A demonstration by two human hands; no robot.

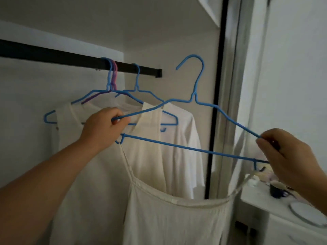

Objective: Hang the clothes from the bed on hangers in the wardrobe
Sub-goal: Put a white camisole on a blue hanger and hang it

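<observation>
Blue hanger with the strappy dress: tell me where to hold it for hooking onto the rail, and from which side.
Grip the blue hanger at the neck under its hook, coming from below and the front. Both hands now pinch the shoulder ends: left hand, right hand. The dress hangs by thin straps from the end notches, so keep it level. The hook's open side faces left toward the rail.

Dim, flat indoor light, brightest on the pale wall at right, soft shadows inside the wardrobe (159, 23), slight softness throughout, wide-angle bending at frame edges
</observation>
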